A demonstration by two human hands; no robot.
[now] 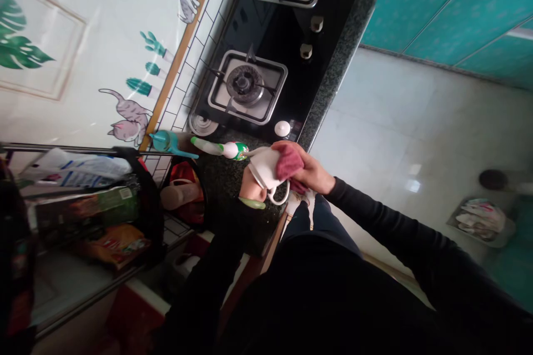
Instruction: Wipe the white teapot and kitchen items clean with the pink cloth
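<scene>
A white handled pot (266,169) is held tilted between both hands above the dark counter. My left hand (251,184), with a pale green bangle at its wrist, is closed around the pot's lower left side. My right hand (313,171) grips a maroon cloth (290,162) and presses it against the pot's right side. The curved handle points down toward my body. Just beyond the pot, a small white knobbed lid (282,128) lies near the stove's edge. The fingers behind the pot are partly hidden.
Past the hands lies a black gas stove (287,75) with two burners. A spray bottle (233,150) with a green label and a turquoise container (166,141) stand by the tiled wall. A rack of packets (120,244) fills the left. The granite counter edge (322,105) runs along the right.
</scene>
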